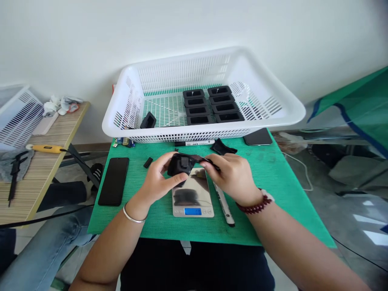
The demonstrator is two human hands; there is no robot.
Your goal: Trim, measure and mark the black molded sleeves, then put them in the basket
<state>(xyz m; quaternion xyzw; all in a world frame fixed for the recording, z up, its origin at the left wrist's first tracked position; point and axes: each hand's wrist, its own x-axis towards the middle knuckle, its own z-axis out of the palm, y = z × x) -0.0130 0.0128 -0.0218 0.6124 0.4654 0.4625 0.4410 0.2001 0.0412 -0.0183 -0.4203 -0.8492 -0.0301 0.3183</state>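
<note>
Over the far end of the scale [194, 199], your left hand [160, 174] clamps its fingers on the black part [179, 166]; your right hand [233, 174] pinches its dark strip [197, 158]. Uneven pulling could tear it.

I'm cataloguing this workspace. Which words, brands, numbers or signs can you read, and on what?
No text reads with certainty.
Scale display: digits too small and blurred.
Scale buttons: marks too small.
Far marker: print blurred.
Near marker: print too small.
Yellow handle: dark mark, unreadable.
Held black piece: no lettering visible.
</note>
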